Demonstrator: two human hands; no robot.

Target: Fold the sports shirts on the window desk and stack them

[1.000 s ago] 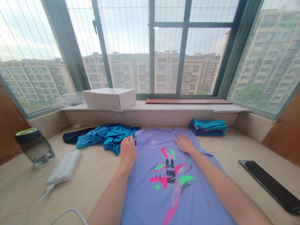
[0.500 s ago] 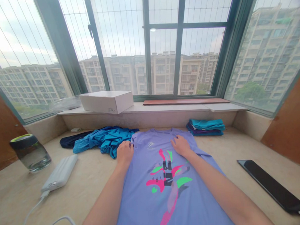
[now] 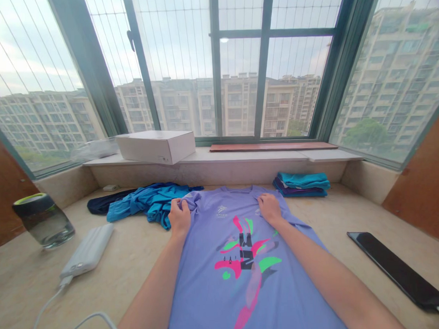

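A purple T-shirt (image 3: 210, 281) lies spread front side up on the counter, its collar toward the window and a pink, green and black print down its middle. At its left shoulder edge my left hand (image 3: 180, 217) is closed on the sleeve, which is bunched and slightly raised. My right hand (image 3: 270, 209) rests near the right shoulder with its fingers curled down on the fabric, seemingly gripping it; the fingertips are partly hidden. Just beyond my left hand lies a crumpled pile of blue clothes (image 3: 144, 201). A folded clothes stack (image 3: 302, 185) sits behind the right shoulder.
On the left of the counter (image 3: 136, 255) stand a water bottle (image 3: 43, 220) and a white power bank (image 3: 87, 250) with a cable. A black phone (image 3: 398, 268) lies at the right. The sill holds a white box (image 3: 156, 147) and a reddish board (image 3: 273, 146).
My left hand has taken hold of the sleeve and bunched it, shifting slightly left and up. My right hand has moved a little right, its fingers more curled.
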